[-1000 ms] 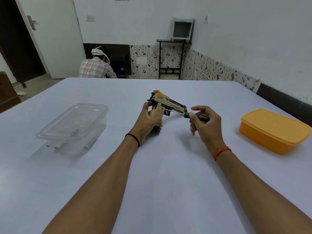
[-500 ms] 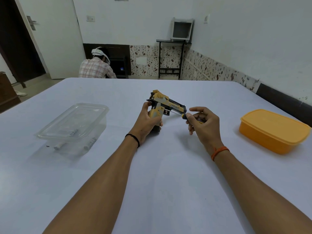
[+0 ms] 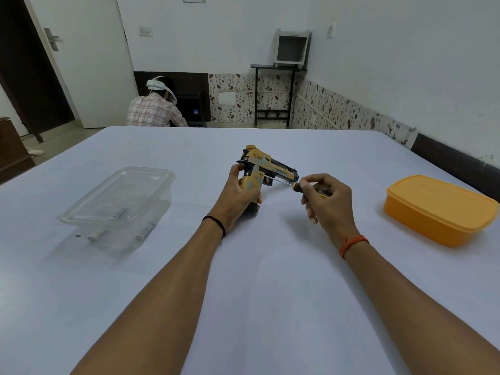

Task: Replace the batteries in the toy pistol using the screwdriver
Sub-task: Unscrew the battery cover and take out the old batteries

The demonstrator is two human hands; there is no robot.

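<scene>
Right hand [image 3: 328, 201] regripped screwdriver [image 3: 286, 183] over white table [image 3: 270, 280].

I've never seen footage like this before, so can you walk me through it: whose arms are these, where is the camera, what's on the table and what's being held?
There is no machine here. The arms belong to a person wearing a camera on the head, so the single view looks forward and down at their own hands. The left hand grips a yellow and black toy pistol by its handle. The right hand holds a screwdriver with its tip at the pistol's grip. On the white table, to the left, sits a clear plastic container with batteries inside. To the right is a closed orange box. Another person sits in the background.
</scene>
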